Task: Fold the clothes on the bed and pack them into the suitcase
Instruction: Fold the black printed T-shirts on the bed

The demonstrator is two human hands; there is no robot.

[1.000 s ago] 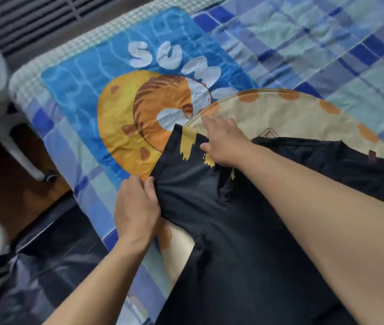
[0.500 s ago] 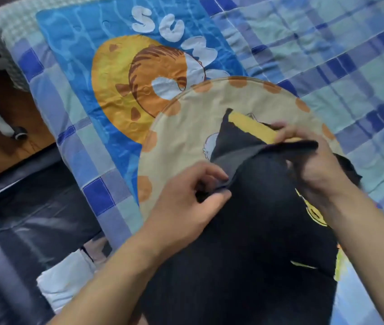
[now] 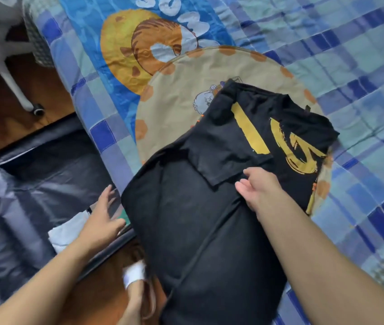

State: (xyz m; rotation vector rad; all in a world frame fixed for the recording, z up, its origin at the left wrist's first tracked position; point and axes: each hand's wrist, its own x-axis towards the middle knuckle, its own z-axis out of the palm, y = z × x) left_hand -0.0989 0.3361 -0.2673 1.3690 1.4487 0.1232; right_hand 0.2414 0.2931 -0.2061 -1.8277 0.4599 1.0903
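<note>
Between both hands [image 3: 260,192], black shirt [image 3: 200,214] on bed [image 3: 350,73]

We only get one head-worn view, looking steeply down and forward, close over the bed [image 3: 362,66] edge, so nothing's shared.

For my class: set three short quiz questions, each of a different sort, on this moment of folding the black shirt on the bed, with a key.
1. True or false: the right hand rests on the black shirt.
2. Multiple choice: the left hand is (A) gripping the shirt's sleeve, (B) open beside the shirt's edge, over the suitcase, (C) out of view.
3. Fill in: the shirt's print is ____ in colour.

Key: 1 true; 2 B; 3 yellow, seen on the folded sleeve and chest.
</note>
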